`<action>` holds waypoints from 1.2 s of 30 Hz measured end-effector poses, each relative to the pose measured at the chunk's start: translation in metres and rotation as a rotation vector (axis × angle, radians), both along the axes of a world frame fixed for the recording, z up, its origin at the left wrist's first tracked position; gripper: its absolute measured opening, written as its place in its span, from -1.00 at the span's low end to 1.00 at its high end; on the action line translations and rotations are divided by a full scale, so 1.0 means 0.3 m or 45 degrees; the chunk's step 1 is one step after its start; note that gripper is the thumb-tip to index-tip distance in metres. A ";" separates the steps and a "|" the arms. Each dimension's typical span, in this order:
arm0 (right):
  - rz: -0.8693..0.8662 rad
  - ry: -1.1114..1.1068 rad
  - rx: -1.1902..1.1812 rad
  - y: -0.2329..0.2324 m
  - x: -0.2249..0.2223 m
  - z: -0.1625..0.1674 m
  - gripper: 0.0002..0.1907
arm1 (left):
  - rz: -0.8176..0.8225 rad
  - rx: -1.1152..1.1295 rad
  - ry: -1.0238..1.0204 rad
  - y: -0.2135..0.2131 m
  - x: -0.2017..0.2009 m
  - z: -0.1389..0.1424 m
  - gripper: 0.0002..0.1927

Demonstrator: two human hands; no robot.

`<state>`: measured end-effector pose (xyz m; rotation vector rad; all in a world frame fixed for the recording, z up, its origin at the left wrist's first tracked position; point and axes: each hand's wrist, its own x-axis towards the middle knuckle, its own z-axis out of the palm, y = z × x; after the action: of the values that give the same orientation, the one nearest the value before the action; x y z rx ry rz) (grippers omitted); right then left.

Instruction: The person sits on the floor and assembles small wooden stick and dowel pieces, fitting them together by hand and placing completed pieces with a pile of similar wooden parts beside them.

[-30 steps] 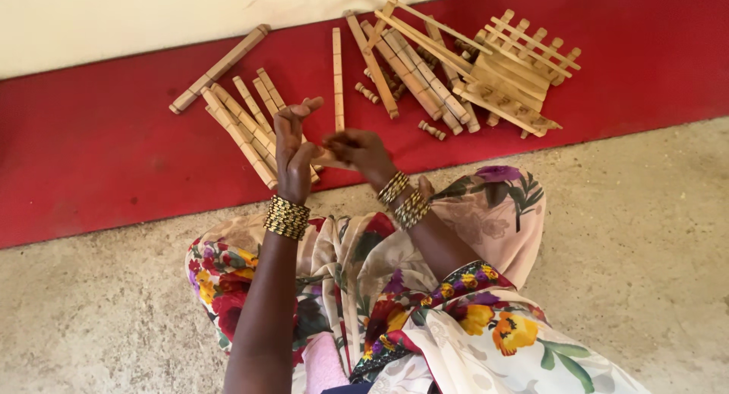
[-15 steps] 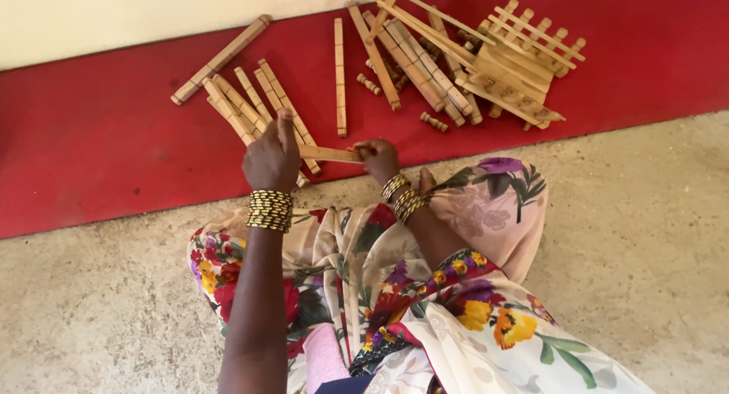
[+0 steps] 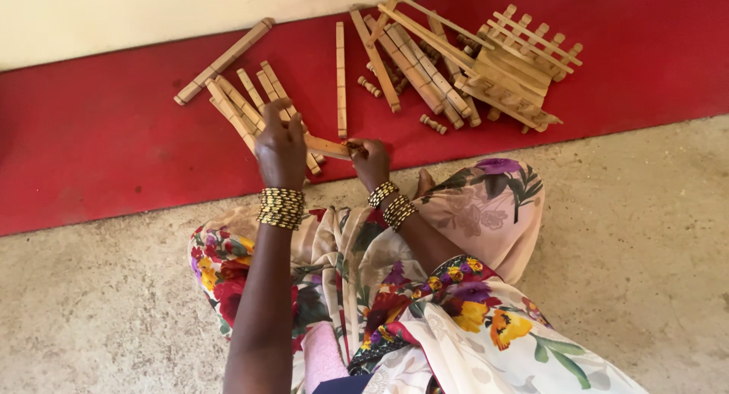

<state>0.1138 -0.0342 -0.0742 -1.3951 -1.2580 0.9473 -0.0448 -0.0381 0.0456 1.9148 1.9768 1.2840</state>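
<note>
since a moment ago both hands have slid up onto the red mat [image 3: 114,136]. the left hand [image 3: 279,147] and right hand [image 3: 370,160] each clasp an end of a wooden slat [image 3: 328,145], held level just above the mat's near edge, beside the loose slats [image 3: 243,105].

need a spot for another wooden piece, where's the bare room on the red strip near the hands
Bare red strip lies left of the slat bundle under the left hand, and again right of the assembled lattice. Crowded: between the single upright slat and the lattice, where loose slats and pegs lie. The right hand holds a short slat.
</note>
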 end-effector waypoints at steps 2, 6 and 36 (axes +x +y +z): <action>0.116 0.228 -0.091 -0.002 -0.021 0.030 -0.79 | -0.110 0.131 -0.123 -0.006 0.018 -0.017 -0.85; 0.319 0.510 0.296 -0.021 -0.053 0.110 -0.75 | -0.173 0.143 -0.508 -0.004 0.036 -0.013 -0.80; 0.309 -0.041 0.443 -0.152 -0.090 0.338 -0.73 | -0.677 -0.160 -1.549 -0.063 0.045 0.090 0.13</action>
<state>0.0868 -0.0799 0.0272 -1.0056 -1.5582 0.8198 -0.0312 -0.0570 0.0726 0.9800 0.8298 1.5070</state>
